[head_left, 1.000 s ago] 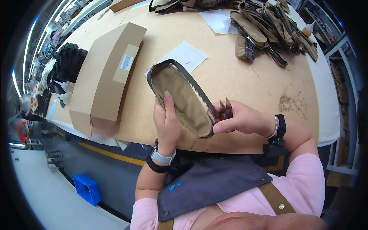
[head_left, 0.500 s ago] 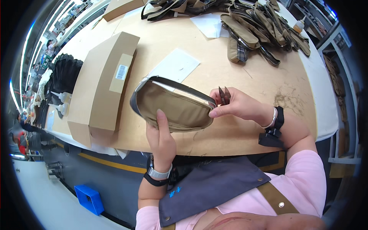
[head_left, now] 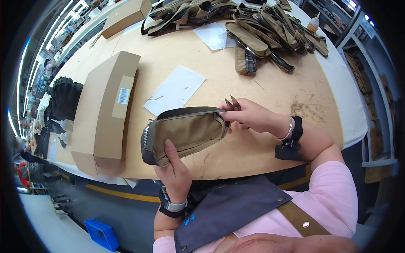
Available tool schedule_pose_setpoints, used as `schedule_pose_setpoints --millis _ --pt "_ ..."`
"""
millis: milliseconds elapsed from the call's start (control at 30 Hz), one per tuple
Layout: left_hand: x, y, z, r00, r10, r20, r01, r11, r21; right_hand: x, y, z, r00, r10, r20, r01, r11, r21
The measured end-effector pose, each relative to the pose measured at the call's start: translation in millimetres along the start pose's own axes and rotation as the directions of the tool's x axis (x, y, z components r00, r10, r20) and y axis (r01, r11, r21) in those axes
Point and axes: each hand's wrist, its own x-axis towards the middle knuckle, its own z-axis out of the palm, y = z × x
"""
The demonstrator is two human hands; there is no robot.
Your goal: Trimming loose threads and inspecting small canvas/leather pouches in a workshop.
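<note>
Trimming at the zipper end: the left hand (head_left: pixel 176 168) clamps the tan pouch (head_left: pixel 185 134) from below, thumb on its face, above the counter's (head_left: pixel 270 84) near edge, while the right hand's (head_left: pixel 249 118) fingers are closed on small thread snips (head_left: pixel 233 103) and the pouch's right end. Judged best practice is keeping the pouch braced and the snip tips off the fabric. Versus half a second ago, the pouch has rolled zipper-up and sits lower.

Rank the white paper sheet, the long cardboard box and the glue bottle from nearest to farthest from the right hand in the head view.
1. White paper sheet, just left of the right hand.
2. Long cardboard box, farther left.
3. Glue bottle, far table edge, upper right.
</note>
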Motion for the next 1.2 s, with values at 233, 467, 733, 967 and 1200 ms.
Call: schedule_pose_setpoints --millis 233,467,733,967,1200 --pt "4.1 2.3 -4.3 0.997 -0.070 -0.044 0.072 0.997 0.039 -2.4 0.0 -0.4 0.979 -0.073 0.190 0.078 0.997 -0.019" --pt "1.3 2.3 -5.7 0.997 -0.079 -0.027 0.078 0.996 -0.034 -2.0 6.4 1.4 0.984 -0.129 0.119 0.132 0.991 -0.017" --pt "-6.1 5.3 10.6 0.985 0.091 0.146 -0.095 0.995 0.023 4.1 10.8 4.1 0.988 -0.149 -0.049 0.150 0.989 0.012" --pt "-16.1 -3.6 23.2 0.964 0.231 0.133 -0.252 0.953 0.171 9.1 23.5 16.5 0.906 -0.396 -0.148 0.318 0.869 -0.379" --pt "-12.2 5.5 17.6 0.909 0.395 0.133 -0.416 0.864 0.282 2.7 25.3 12.8 0.944 -0.327 -0.049 0.250 0.804 -0.540"
